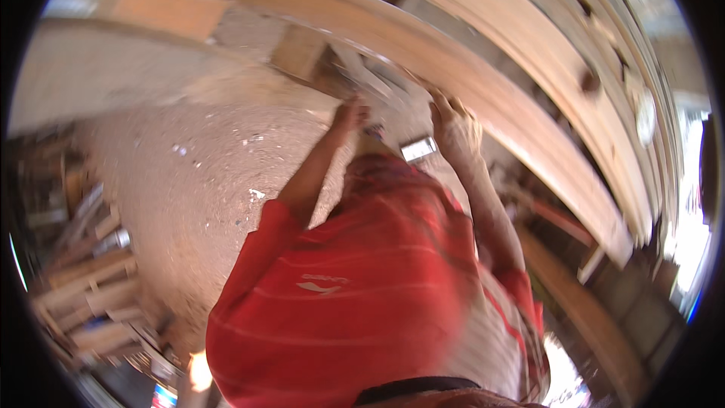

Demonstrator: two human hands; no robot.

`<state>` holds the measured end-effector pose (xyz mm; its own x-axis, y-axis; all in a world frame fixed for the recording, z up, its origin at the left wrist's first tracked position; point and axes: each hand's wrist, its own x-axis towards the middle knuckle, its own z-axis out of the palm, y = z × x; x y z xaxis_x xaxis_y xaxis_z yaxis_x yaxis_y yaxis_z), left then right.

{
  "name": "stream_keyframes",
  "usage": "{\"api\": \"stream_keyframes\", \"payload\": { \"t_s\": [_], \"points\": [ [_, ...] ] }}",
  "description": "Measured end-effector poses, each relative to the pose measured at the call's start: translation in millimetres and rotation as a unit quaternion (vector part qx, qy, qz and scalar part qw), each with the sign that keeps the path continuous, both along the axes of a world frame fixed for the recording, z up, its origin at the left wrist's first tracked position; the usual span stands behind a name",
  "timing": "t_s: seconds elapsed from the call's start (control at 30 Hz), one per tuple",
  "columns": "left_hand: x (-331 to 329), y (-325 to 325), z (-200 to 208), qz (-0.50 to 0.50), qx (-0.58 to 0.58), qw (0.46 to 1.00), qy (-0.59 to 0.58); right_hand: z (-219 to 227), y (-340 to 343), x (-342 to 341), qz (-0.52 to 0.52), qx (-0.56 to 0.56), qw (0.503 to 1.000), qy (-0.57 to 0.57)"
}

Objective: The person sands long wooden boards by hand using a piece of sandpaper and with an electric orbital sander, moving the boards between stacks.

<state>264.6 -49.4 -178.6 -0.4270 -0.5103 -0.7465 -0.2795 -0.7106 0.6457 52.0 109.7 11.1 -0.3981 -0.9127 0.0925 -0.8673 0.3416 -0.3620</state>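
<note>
My left hand (351, 115) is closed in front of my body. A flat grey piece (374, 81), smeared by motion, lies just beyond it; I cannot make out what the fingers hold. My right hand (458, 125) reaches up to the near edge of a long wooden plank (423, 49). Its fingers are stretched out and appear to touch that edge, though blur hides the exact contact. Below and between the two hands is a small dark rectangular object with a bright white face (418, 149). A wooden block (302, 53) stands beyond my left hand.
More long boards (529, 45) run side by side beyond the plank, toward the right. Stacked wood offcuts (94, 298) lie at the lower left. The brown ground (189, 174) has scattered white scraps. An orange-brown panel (170, 0) is at the upper left.
</note>
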Motion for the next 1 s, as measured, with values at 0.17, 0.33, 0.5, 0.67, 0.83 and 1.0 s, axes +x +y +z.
{"api": "stream_keyframes", "payload": {
  "t_s": [0.17,0.33,0.5,0.67,0.83,1.0],
  "points": [
    [77.4,45.7,-43.2,0.028,0.068,0.994,-0.080,-7.7,49.9,7.9,-0.041,0.015,0.998,-0.039],
    [43.6,39.9,-19.1,-0.120,-0.022,0.990,-0.070,0.0,32.7,25.3,-0.065,0.082,0.992,-0.074],
    [52.1,17.0,-23.4,-0.149,-0.087,0.981,-0.092,-11.6,99.9,27.2,-0.192,0.057,0.978,-0.056],
    [39.5,-0.6,-25.7,-0.174,-0.072,0.976,-0.111,-15.9,98.7,34.5,-0.194,0.000,0.980,-0.033],
    [24.2,-7.4,-14.4,-0.280,-0.126,0.949,-0.075,-21.7,121.4,26.0,-0.250,0.079,0.965,0.002],
    [-23.1,-2.5,61.9,-0.469,-0.160,0.868,0.026,1.7,165.3,22.0,-0.382,-0.033,0.924,-0.006]
  ]
}}
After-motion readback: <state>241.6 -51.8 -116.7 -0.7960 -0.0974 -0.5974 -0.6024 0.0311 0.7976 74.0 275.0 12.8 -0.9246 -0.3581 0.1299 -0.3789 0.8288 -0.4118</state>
